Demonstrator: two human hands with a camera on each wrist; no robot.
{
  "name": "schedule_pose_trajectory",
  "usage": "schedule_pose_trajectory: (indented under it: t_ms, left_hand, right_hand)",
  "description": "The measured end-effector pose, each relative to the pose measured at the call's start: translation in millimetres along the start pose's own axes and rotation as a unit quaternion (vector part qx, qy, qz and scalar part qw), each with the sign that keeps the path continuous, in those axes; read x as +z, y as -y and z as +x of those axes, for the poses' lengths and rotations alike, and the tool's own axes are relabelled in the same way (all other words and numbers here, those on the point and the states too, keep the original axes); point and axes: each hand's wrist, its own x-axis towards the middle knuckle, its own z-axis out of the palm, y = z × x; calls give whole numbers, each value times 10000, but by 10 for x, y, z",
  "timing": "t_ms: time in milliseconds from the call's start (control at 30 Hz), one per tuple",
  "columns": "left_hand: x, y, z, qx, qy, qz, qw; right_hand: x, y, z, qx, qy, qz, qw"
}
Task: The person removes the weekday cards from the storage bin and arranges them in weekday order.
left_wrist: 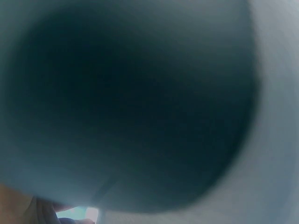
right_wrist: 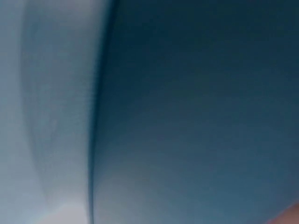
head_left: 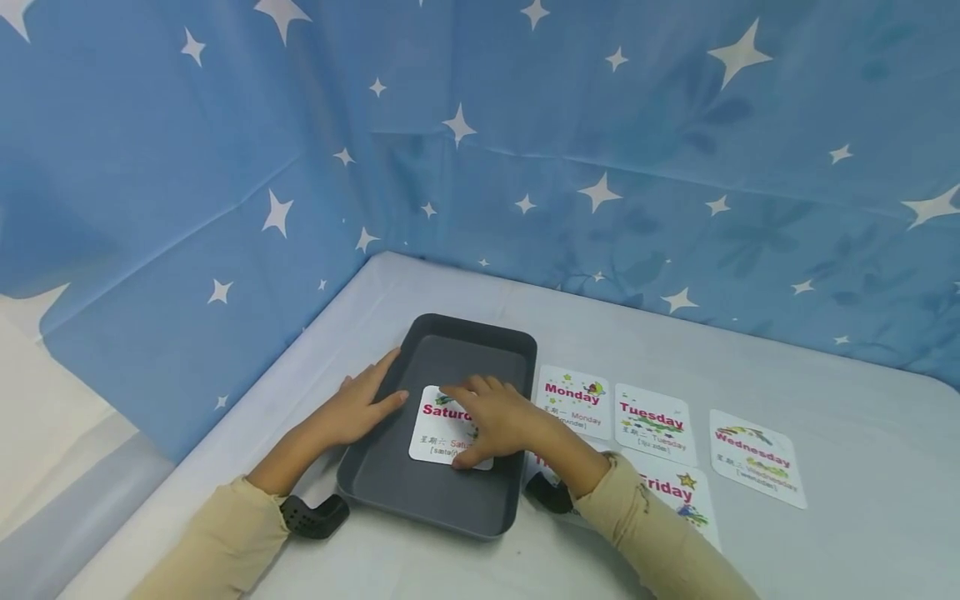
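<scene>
A dark grey rectangular tray (head_left: 450,518) lies on the table, with a white Saturday card (head_left: 431,446) inside it. My right hand (head_left: 498,421) reaches over the tray's right rim and spans this card, fingertips at its far edge and thumb at its near edge. Part of the printed word is covered by the fingers. At the left rim rests my left hand (head_left: 351,412), its fingers straight along the side and the thumb reaching over the inside. Both wrist views are mostly filled by blurred dark surfaces, and neither shows the card.
Right of the tray lie the Monday card (head_left: 573,400), Tuesday card (head_left: 655,421) and Wednesday card (head_left: 757,458). Nearer, a Friday card (head_left: 667,487) and another card are partly hidden beneath the right forearm. A blue star-patterned curtain (head_left: 480,208) borders the white table (head_left: 862,442).
</scene>
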Motion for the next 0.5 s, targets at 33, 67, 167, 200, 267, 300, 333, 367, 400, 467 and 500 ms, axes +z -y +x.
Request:
schedule_pose_trajectory:
  t_ms: [33, 67, 167, 200, 267, 300, 333, 367, 400, 467, 500]
  left_hand:
    - [-2, 6, 2, 5, 4, 6, 10000]
    - [-4, 7, 3, 15, 1, 17, 10000]
    - [-7, 13, 5, 52, -8, 21, 10000]
    - [-6, 14, 6, 62, -7, 0, 10000]
    - [1, 15, 7, 56, -6, -9, 10000]
    - [6, 18, 8, 50, -8, -8, 10000]
    - [12, 20, 9, 42, -9, -14, 10000]
    - [17, 22, 10, 35, -11, -11, 10000]
    - [21, 22, 12, 30, -16, 3, 10000]
    - [26, 20, 17, 39, -29, 22, 10000]
    - [26, 17, 21, 52, -35, 26, 10000]
  right_hand:
    - [7, 3, 2, -34, -26, 1, 10000]
    - [13, 5, 5, -74, -54, 12, 10000]
    - [25, 16, 5, -159, -68, 78, 9998]
    - [28, 18, 5, -159, -54, 90, 9998]
    - [32, 16, 4, -125, -1, 67, 9999]
    - [31, 15, 3, -107, 26, 53, 9999]
    - [29, 13, 2, -87, 39, 33, 9999]
    - [27, 10, 1, -69, 51, 6, 10000]
    - [26, 7, 1, -54, 50, -14, 10000]
    - [23, 0, -2, -51, 10, -71, 10000]
    - [20, -2, -5, -55, -23, -92, 9999]
